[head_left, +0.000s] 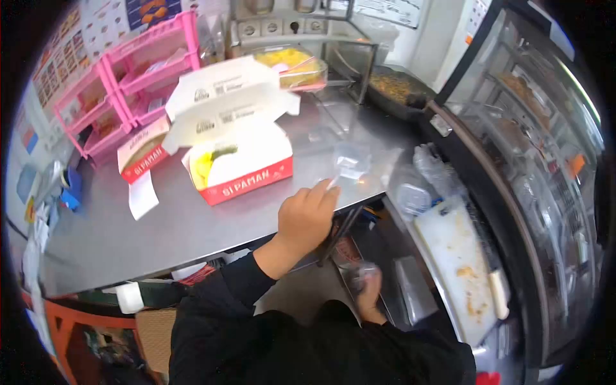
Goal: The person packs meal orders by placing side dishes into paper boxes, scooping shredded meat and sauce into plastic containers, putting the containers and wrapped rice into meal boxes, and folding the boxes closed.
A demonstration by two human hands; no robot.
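My left hand is closed at the front edge of the steel table, fingertips beside a small clear plastic container. What its fingers hold, if anything, is hidden. Below the table edge, my right hand is blurred and closed around a see-through plastic item, whose exact kind I cannot make out. An open red and white food box stands left of my left hand, its lid raised. Something yellow and a green piece show inside it.
A smaller red box and pink stacking baskets stand at the left. At the back are a tub of yellow food and a dark pan. A stained cutting board, a knife and a glass display case are on the right.
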